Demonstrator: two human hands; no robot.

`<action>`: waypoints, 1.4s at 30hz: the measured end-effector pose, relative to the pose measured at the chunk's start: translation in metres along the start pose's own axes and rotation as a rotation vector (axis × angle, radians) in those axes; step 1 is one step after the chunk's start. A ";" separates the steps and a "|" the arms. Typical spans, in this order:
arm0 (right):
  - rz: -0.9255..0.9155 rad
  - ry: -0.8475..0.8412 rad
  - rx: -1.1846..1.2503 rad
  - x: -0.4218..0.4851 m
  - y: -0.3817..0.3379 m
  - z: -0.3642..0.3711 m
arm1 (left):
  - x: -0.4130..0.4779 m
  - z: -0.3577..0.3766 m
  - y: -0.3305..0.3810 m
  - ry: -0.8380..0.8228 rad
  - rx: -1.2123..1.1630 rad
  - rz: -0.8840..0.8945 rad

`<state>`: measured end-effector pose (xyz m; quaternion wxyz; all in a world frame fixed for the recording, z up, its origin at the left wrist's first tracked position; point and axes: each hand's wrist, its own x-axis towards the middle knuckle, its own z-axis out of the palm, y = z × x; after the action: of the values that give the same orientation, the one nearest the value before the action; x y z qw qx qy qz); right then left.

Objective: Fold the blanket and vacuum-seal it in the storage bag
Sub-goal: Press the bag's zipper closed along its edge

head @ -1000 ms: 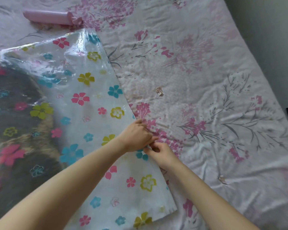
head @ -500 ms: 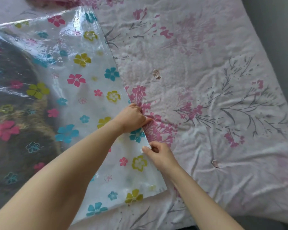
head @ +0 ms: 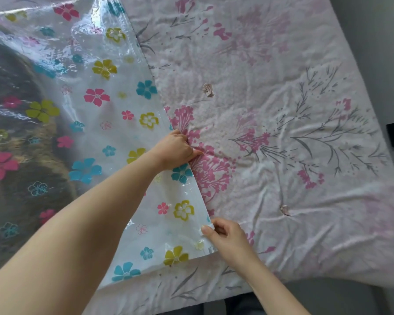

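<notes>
Head view, left hand pinching storage bag edge, right hand pinching white slider clip, dark blanket inside.

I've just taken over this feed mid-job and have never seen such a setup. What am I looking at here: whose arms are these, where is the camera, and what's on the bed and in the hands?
There is no machine here: these are a person's two bare arms, seen from a camera worn on their head, looking forward and down.

A clear storage bag printed with coloured flowers lies on a pale bedspread with pink and grey floral print. The dark shape inside the bag is the blanket, already packed in.

Both hands work at the bag's open edge, which runs diagonally down the picture. The left hand holds the edge partway along. The right hand is nearer the bottom corner and pinches something small and white on the edge, probably the sealing slider, though it is too small to be sure.
</notes>
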<state>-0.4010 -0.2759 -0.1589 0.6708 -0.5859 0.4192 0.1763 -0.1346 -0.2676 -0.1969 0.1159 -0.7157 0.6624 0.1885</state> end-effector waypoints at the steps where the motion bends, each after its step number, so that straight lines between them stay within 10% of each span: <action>1: 0.002 -0.001 0.012 -0.001 0.001 0.001 | 0.000 0.001 0.000 0.007 -0.001 0.000; 13: 0.004 0.003 0.055 -0.013 0.008 0.003 | -0.004 0.005 0.001 -0.019 -0.005 -0.005; 19: 0.134 -0.180 -0.178 0.002 -0.015 -0.022 | -0.030 0.007 0.001 0.377 0.124 0.048; 42: -0.080 0.277 -0.375 0.132 -0.218 0.047 | -0.259 -0.010 -0.101 0.284 -0.068 -0.966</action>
<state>-0.1478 -0.3203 -0.1230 0.4929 -0.7349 0.4435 0.1424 -0.0469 -0.0282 -0.0869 0.0753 -0.9625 0.2583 0.0353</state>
